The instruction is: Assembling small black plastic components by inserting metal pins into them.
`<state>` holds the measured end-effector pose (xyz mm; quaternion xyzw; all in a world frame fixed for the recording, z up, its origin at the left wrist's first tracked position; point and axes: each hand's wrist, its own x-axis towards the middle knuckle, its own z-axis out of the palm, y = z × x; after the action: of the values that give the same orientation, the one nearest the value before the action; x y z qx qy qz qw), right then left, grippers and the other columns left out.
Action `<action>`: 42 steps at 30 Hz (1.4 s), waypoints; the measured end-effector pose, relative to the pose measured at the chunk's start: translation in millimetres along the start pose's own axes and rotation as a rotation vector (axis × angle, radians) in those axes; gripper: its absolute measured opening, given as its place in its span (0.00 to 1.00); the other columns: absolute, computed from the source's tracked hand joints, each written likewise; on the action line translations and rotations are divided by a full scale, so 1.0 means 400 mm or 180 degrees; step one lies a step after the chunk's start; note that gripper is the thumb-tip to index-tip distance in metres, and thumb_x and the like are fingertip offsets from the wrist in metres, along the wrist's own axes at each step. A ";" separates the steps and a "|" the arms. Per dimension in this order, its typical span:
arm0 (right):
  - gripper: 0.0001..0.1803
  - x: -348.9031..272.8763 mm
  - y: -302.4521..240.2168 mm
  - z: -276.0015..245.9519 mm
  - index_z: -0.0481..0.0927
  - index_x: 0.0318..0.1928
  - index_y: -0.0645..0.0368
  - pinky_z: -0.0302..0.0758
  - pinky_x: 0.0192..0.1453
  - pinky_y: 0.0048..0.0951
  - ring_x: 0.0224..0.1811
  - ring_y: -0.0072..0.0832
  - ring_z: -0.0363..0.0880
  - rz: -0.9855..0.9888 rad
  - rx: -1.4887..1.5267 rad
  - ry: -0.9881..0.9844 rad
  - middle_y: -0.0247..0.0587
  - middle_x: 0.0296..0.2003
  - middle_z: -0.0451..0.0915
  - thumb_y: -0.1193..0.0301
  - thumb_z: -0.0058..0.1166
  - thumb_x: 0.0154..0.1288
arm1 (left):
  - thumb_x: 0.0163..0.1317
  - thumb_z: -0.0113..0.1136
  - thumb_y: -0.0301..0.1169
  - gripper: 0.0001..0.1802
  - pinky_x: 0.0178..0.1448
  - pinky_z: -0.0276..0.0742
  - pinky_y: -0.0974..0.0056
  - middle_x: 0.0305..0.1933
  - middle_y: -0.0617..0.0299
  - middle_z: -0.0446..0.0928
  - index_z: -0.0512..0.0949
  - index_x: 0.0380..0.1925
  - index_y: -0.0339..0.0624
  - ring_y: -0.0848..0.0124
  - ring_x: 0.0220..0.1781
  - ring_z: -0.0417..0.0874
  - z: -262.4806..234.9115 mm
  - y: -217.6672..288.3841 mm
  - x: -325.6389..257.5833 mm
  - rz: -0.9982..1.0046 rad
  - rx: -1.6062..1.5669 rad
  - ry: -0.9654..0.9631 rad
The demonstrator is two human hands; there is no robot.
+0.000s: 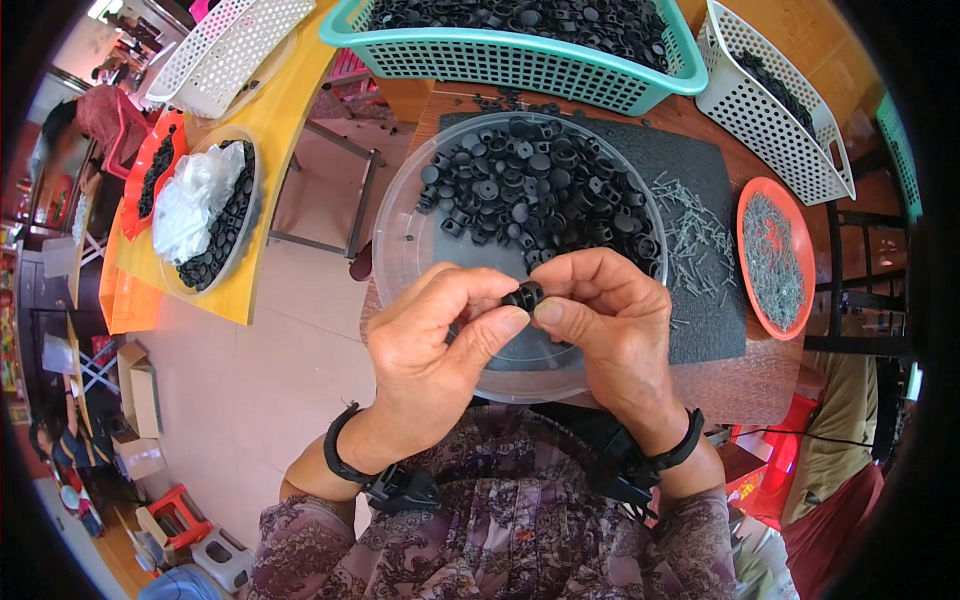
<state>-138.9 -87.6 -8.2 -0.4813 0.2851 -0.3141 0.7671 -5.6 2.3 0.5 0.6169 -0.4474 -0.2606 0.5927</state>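
My left hand [440, 335] and my right hand [610, 320] meet over the near rim of a clear round plastic bowl [405, 250]. Between the fingertips of both hands sits one small black round plastic part [524, 296], pinched from either side. Further back in the bowl lies a heap of several more black round parts [540, 190]. To the right of the bowl, thin grey metal pins [695, 240] are scattered on a dark foam mat [700, 160]. Both wrists wear black straps.
An orange dish of metal pins [775, 260] stands right of the mat. A teal basket of black parts [520, 40] stands behind, a white basket [775, 110] at the back right. At left, a yellow table [275, 110] carries another bowl of parts, a red dish and a white basket.
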 end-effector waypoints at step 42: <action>0.07 -0.008 0.002 0.000 0.81 0.35 0.65 0.72 0.40 0.18 0.35 0.15 0.75 -0.0707 -0.0654 0.0059 0.33 0.31 0.80 0.84 0.56 0.55 | 0.49 0.66 0.17 0.18 0.39 0.76 0.75 0.31 0.63 0.76 0.76 0.43 0.30 0.79 0.33 0.77 -0.019 0.005 0.025 -0.1033 -0.1152 -0.0628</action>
<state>-140.8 -84.8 -8.5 -0.5830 0.2678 -0.3706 0.6716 5.2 -2.4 5.8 0.5361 -0.3443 -0.4870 0.5973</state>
